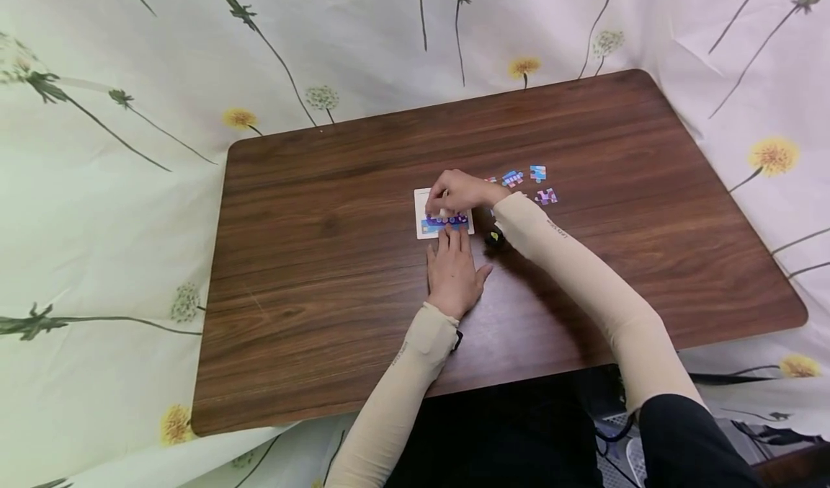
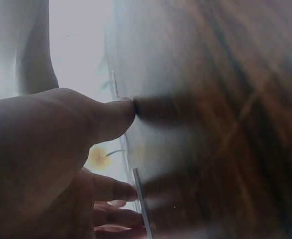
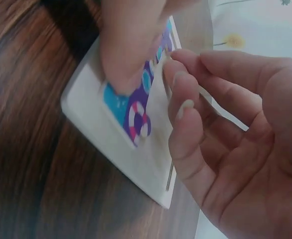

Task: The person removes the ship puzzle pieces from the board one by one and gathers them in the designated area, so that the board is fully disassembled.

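Note:
A small white puzzle board (image 1: pixel 421 203) lies on the table, its lower strip filled with blue and purple pieces (image 1: pixel 436 225). My left hand (image 1: pixel 452 275) lies flat with fingers extended, fingertips resting on the board's near edge and thumb spread to the side. Over the board, my right hand (image 1: pixel 456 191) bends down with its fingers curled. In the right wrist view, its thumb and fingertips (image 3: pixel 186 110) come together at the upper edge of the filled strip, pinching a puzzle piece that they mostly hide. A pink-and-white ring (image 3: pixel 136 119) shows on the fitted pieces.
Loose puzzle pieces lie right of the board: a purple-and-blue one (image 1: pixel 512 179), a light blue one (image 1: pixel 537 174) and a purple-pink one (image 1: pixel 546 197). A small black object (image 1: pixel 495 237) sits under the right forearm. The wooden table (image 1: pixel 311 257) meets a flowered cloth behind.

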Motion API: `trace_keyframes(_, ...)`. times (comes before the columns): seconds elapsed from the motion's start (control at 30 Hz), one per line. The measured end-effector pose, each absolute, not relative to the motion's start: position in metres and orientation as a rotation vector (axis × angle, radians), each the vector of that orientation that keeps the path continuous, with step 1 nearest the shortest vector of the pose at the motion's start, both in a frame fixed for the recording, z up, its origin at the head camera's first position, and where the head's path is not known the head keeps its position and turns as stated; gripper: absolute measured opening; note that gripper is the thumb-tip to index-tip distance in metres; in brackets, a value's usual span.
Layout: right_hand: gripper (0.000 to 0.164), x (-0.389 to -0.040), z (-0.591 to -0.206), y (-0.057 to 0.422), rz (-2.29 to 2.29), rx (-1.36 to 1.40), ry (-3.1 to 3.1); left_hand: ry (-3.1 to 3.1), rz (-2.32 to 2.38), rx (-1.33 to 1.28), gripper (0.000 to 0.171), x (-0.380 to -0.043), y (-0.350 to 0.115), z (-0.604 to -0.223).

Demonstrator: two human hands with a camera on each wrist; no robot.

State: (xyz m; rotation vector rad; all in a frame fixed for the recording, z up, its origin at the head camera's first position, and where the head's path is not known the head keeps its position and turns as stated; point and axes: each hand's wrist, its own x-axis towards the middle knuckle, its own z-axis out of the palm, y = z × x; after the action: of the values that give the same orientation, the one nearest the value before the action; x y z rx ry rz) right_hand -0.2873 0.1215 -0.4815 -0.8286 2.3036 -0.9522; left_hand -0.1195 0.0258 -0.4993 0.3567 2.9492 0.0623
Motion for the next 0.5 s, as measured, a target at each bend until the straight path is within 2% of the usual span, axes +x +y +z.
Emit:
trace_keyframes(0.3, 0.025, -0.2855, -0.4808, 0.1175, -0.933, -0.796, 2.289, 2.932, 0.067, 0.349, 0.091, -0.1194, 0.0259, -0.4972)
trace_keyframes(0.5, 0.016, -0.2857, -0.4863, 0.1178, -0.923, -0.881, 2.298, 2.938, 0.113, 0.348, 0.091, -0.1176, 0.0246, -0.4978)
